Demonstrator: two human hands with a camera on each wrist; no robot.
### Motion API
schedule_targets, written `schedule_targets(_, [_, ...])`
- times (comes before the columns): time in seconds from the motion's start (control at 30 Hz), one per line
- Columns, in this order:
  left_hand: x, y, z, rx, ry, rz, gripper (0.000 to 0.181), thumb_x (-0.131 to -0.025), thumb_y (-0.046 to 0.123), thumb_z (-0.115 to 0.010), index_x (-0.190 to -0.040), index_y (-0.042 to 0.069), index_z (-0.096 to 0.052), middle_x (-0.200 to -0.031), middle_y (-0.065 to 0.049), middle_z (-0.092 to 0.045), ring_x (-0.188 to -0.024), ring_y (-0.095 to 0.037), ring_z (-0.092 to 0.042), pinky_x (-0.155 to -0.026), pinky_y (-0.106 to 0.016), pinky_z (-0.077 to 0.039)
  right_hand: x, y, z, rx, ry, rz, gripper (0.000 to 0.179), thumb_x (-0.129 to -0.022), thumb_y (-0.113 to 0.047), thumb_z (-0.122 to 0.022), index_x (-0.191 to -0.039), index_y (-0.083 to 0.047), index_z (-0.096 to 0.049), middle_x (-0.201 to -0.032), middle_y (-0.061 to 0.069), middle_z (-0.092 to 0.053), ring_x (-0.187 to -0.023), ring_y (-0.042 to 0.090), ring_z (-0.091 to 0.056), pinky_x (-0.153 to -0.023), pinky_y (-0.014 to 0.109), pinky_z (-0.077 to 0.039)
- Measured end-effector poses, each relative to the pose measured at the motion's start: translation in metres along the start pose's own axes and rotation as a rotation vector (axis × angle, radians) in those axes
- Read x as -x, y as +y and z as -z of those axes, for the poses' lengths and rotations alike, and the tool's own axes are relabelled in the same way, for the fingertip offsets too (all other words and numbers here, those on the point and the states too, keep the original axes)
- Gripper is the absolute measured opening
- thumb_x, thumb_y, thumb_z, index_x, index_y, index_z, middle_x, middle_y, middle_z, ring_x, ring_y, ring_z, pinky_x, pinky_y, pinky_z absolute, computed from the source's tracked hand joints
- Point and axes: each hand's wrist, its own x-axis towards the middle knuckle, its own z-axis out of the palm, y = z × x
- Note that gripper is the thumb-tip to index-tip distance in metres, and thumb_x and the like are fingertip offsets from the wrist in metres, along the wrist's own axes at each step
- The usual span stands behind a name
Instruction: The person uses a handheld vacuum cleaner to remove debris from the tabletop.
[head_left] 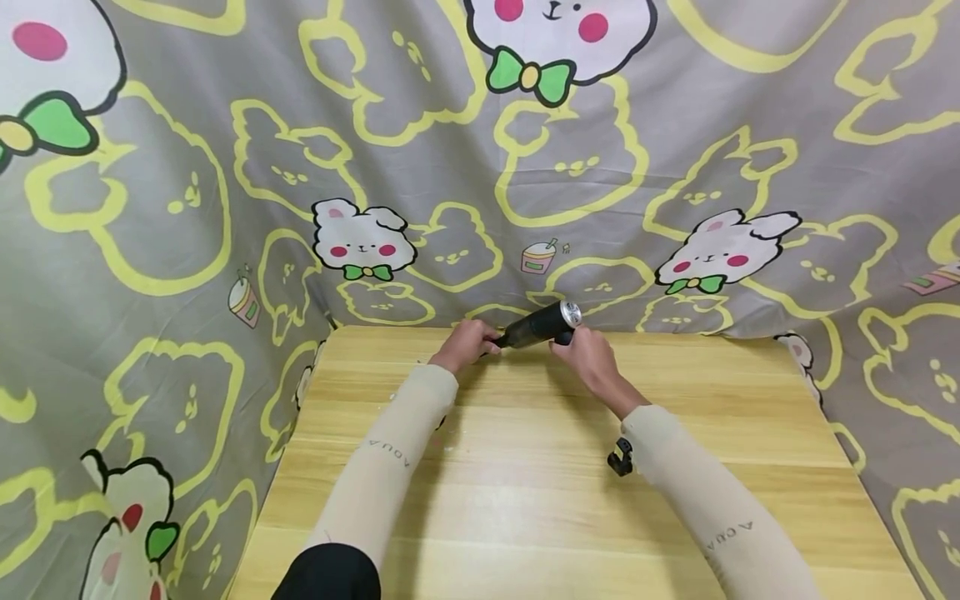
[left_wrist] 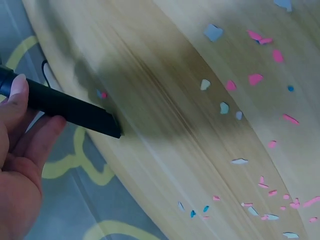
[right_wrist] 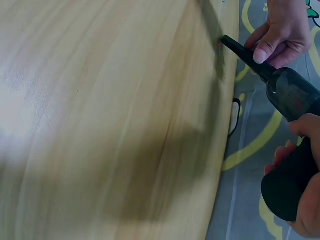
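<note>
A black handheld vacuum cleaner (head_left: 534, 327) with a silver end is held at the far edge of the table. My right hand (head_left: 591, 357) grips its handle (right_wrist: 285, 187). The left hand (head_left: 465, 343) pinches the flat black nozzle (left_wrist: 75, 107) between thumb and fingers. In the right wrist view, the smoky dust cup (right_wrist: 292, 95) shows some pink inside. The nozzle's slanted tip points down close over the wood, near a small pink and blue scrap (left_wrist: 103, 94). Several pink, blue and white paper scraps (left_wrist: 255, 79) lie scattered on the table.
The wooden tabletop (head_left: 510, 483) is edged at the back and sides by a grey curtain (head_left: 450, 175) printed with bunnies. A black wrist camera (head_left: 620, 457) sits at the right cuff. Some tiny scraps (head_left: 450, 448) lie beside the left forearm.
</note>
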Motion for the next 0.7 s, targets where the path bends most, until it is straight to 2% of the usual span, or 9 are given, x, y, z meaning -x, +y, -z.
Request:
schedule_targets(0.3, [-0.005,0.009,-0.005,0.024,-0.005,0.007,0.026,-0.089,0.015,-0.081,-0.113,0.006,-0.081,-0.112,-0.009,-0.08,-0.107,-0.026,-0.076,-0.097,-0.038,-0.06,-0.003,0.01,0.012,0.016,-0.017,0.017,0.038,-0.09,-0.036,-0.071,-0.074,-0.007,-0.053,-0.07,0.014,-0.061,-0.058,0.023,-0.05,-0.051,0.033,-0.04])
schedule_targets(0.5, [-0.004,0.018,-0.012,0.018,0.007,0.001,0.024,-0.09,0.014,-0.08,-0.113,0.005,-0.08,-0.109,-0.011,-0.081,-0.102,-0.025,-0.077,-0.093,-0.036,-0.061,0.001,0.017,0.014,0.032,-0.001,0.02,0.039,-0.089,-0.036,-0.072,-0.076,-0.002,-0.057,-0.074,0.018,-0.064,-0.06,0.025,-0.051,-0.052,0.036,-0.042])
schedule_targets(0.6, [-0.001,0.026,-0.019,-0.029,0.008,0.008,0.021,-0.093,0.013,-0.077,-0.112,0.004,-0.08,-0.109,-0.012,-0.08,-0.101,-0.027,-0.077,-0.091,-0.037,-0.062,0.006,0.022,0.01,0.005,0.01,-0.002,0.041,-0.088,-0.035,-0.075,-0.086,0.005,-0.063,-0.079,0.024,-0.068,-0.062,0.027,-0.055,-0.053,0.04,-0.047])
schedule_targets(0.7, [0.002,0.032,-0.027,-0.155,0.043,0.001,0.016,-0.095,0.014,-0.075,-0.106,0.005,-0.08,-0.105,-0.01,-0.081,-0.099,-0.027,-0.077,-0.087,-0.037,-0.063,0.009,0.027,0.004,-0.022,0.019,-0.04,0.046,-0.088,-0.037,-0.076,-0.091,0.007,-0.063,-0.083,0.027,-0.07,-0.063,0.029,-0.058,-0.054,0.042,-0.049])
